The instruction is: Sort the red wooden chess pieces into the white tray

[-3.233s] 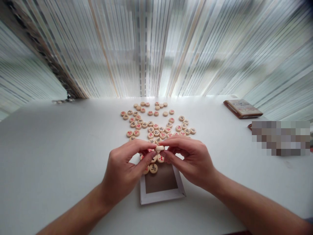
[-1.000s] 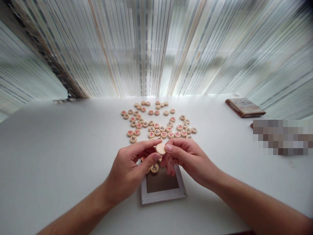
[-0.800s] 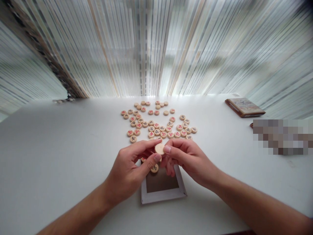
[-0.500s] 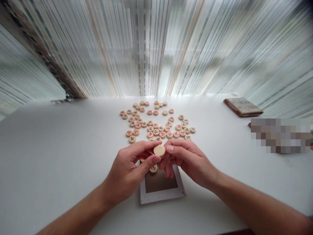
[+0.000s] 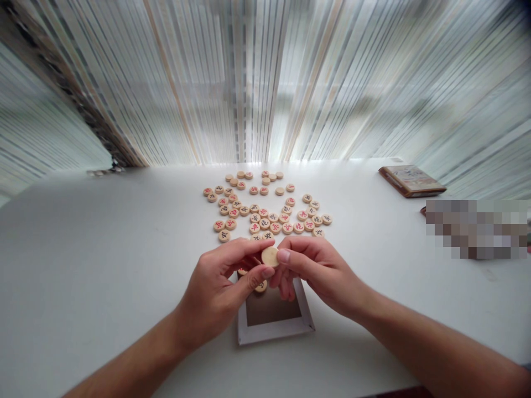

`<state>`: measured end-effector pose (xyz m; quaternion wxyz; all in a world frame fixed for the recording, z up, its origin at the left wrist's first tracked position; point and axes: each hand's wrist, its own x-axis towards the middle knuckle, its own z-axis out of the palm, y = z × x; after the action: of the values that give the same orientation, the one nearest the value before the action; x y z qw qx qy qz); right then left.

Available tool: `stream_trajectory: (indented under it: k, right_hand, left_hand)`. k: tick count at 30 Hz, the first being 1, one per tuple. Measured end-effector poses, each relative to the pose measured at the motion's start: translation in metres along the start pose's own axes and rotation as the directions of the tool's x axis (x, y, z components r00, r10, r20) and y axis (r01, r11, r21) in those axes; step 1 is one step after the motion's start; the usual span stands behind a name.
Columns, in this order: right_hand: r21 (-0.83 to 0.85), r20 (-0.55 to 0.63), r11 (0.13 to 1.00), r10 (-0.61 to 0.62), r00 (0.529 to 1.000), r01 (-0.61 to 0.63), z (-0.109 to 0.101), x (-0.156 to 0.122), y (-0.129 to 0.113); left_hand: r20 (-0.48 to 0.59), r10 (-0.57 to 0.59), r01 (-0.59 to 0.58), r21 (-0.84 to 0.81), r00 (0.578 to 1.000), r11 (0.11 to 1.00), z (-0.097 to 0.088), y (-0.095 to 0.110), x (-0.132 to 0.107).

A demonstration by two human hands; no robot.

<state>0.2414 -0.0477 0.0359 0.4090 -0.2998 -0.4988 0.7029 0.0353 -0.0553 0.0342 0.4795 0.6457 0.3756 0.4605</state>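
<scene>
Both hands pinch one round wooden game piece [image 5: 270,256], its blank side up. My left hand [image 5: 219,287] holds it between thumb and forefinger from the left. My right hand [image 5: 315,270] grips it from the right with its fingers curled. They hover over a shallow white box [image 5: 274,318] with a brown floor. A few pieces [image 5: 261,286] lie in the box's far end, partly hidden by my fingers. Several more pieces [image 5: 265,207] with red or black characters lie scattered on the white table [image 5: 103,265] beyond.
A brown box lid [image 5: 410,181] lies at the table's far right. A blurred-out patch sits at the right edge. Striped curtains hang behind the table.
The piece in my fingers has been turned from edge-on to showing its blank face. Both hands have dropped slightly toward the box.
</scene>
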Motion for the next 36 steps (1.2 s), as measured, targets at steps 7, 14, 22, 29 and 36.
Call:
stream_trajectory:
  k: [7, 14, 22, 29, 36]
  right_hand:
    - [-0.094, -0.052, 0.995, 0.024, 0.998, -0.029, 0.0024, -0.0018, -0.0033]
    - [-0.16, -0.069, 0.987, 0.017, 0.997, -0.028, 0.0038, -0.0025, -0.0048]
    - [-0.146, -0.066, 0.987, 0.056, 0.996, -0.065, 0.0028, -0.0021, -0.0036]
    - [-0.191, -0.068, 0.976, 0.088, 0.994, -0.099, 0.0034, -0.0055, -0.0016]
    - [-0.281, -0.038, 0.959, 0.026, 0.999, -0.035, 0.0059, -0.0072, -0.0056]
  left_hand:
    - [0.004, 0.044, -0.044, 0.033, 0.999, 0.999, -0.0017, -0.0024, -0.0011]
    - [0.07, 0.205, -0.213, 0.138, 0.976, 0.967, -0.0021, -0.0044, 0.0012]
    - [0.108, 0.302, -0.319, 0.226, 0.947, 0.92, -0.0027, -0.0026, 0.0015]
    - [0.169, 0.404, -0.437, 0.268, 0.899, 0.859, -0.0015, -0.0011, -0.0001]
    - [0.15, 0.352, -0.381, 0.26, 0.924, 0.887, -0.0032, 0.0, 0.0003]
